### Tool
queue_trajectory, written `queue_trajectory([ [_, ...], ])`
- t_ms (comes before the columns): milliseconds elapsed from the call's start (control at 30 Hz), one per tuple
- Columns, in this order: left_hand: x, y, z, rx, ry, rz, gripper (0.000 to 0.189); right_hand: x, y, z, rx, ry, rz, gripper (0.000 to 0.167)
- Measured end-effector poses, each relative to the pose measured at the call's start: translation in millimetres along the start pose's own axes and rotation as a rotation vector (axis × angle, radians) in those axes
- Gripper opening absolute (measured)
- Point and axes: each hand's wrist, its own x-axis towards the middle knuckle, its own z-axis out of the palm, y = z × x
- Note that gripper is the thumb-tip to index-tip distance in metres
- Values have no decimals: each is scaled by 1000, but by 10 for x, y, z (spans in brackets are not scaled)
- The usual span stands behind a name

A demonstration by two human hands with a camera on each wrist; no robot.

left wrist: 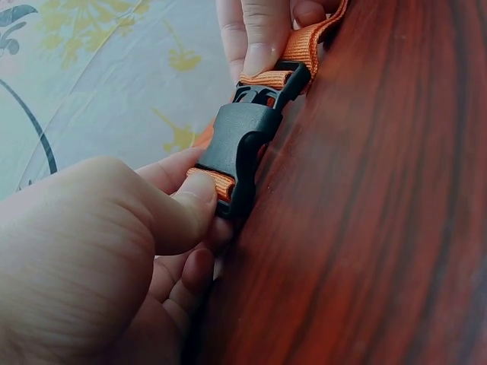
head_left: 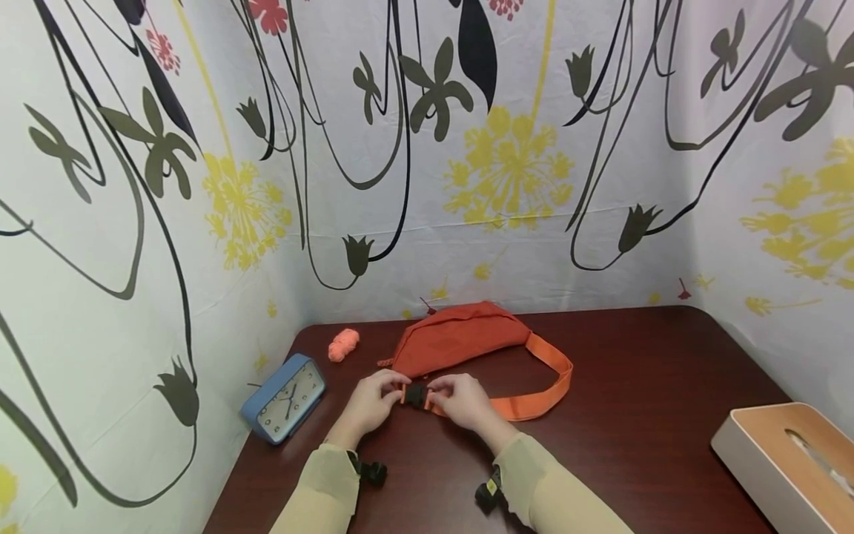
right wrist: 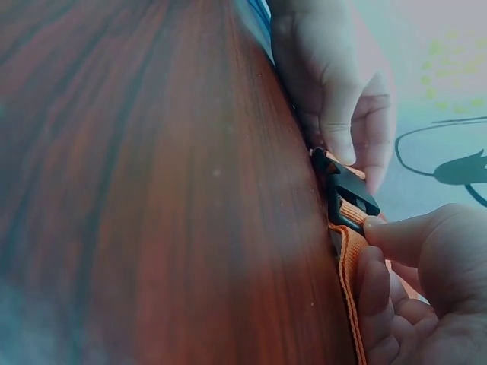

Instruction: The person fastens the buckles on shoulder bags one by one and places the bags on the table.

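Note:
A black side-release buckle [left wrist: 242,141] joins two ends of orange webbing in front of an orange-red waist bag [head_left: 460,337]. My left hand [head_left: 367,404] pinches the socket end of the buckle, thumb on the short webbing loop. At the other end, my right hand [head_left: 468,403] pinches the prong half where the long orange strap [head_left: 559,371] threads through. In the left wrist view the prongs sit inside the socket, with a bit of their base showing. The right wrist view has the buckle [right wrist: 351,186] held low, close to the tabletop.
A blue alarm clock [head_left: 283,398] stands left on the dark red-brown table [head_left: 640,437]. Behind it lies a small coral-coloured yarn bundle [head_left: 343,345]. A white box with a wood-look top [head_left: 794,445] stands at the right edge. Patterned cloth [head_left: 427,193] hangs behind.

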Motion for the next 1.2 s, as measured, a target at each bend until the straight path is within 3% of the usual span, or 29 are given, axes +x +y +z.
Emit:
queue_trajectory([
  [700, 10, 5, 17, -3, 22, -23, 25, 34, -51, 63, 71, -21, 33, 16],
  [1200, 4, 23, 21, -7, 13, -44, 25, 28, -50, 69, 53, -4, 23, 17],
])
